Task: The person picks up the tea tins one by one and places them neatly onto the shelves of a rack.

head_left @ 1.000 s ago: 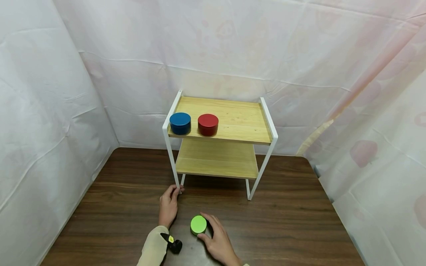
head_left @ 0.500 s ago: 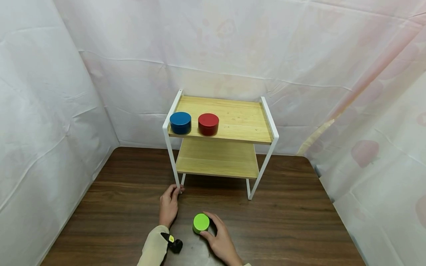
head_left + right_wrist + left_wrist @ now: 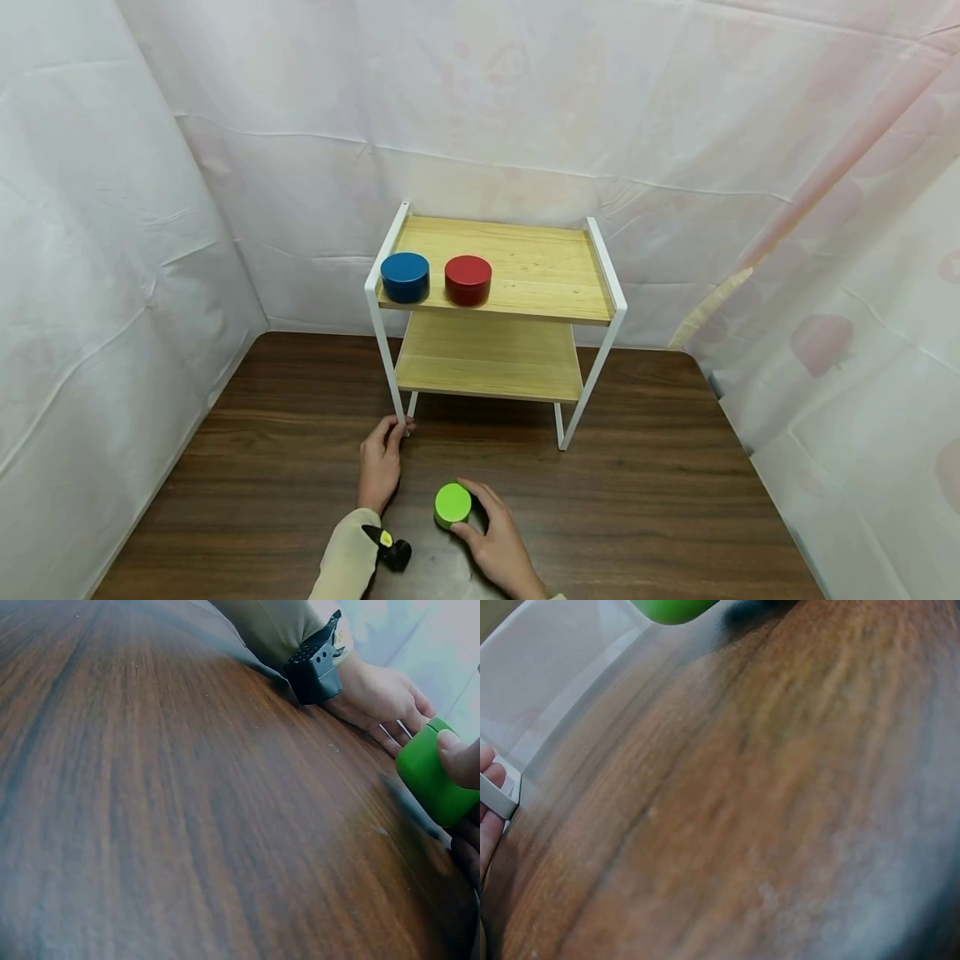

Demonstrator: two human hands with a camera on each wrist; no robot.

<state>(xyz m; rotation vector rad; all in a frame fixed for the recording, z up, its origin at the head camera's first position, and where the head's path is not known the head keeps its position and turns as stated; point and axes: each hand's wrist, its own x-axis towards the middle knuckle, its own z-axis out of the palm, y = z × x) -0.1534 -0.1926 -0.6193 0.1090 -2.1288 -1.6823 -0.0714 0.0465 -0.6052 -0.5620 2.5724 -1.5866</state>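
My right hand (image 3: pixel 501 546) holds a small round green tin (image 3: pixel 452 504) by its side, between thumb and fingers, close over the table. In the right wrist view the thumb (image 3: pixel 461 761) presses on the green tin (image 3: pixel 431 776), and a shadow lies below it. The left hand (image 3: pixel 381 467) pinches the foot of the front left leg (image 3: pixel 392 379) of a small two-tier shelf (image 3: pixel 555 275); its fingers (image 3: pixel 489 832) curl round the white frame (image 3: pixel 499 799) in the left wrist view. On the upper board stand a blue tin (image 3: pixel 405 277) and a red tin (image 3: pixel 468 281).
The shelf's lower board (image 3: pixel 487 354) bears nothing visible. Dark wooden table (image 3: pixel 660 475) extends around shelf and hands. White curtains (image 3: pixel 300 167) hang behind and at both sides. A black wrist camera (image 3: pixel 393 552) is strapped over the left sleeve.
The right hand has moved the green tin slightly to the right and away from me, then stayed nearly still. The left hand keeps its grip on the shelf leg.
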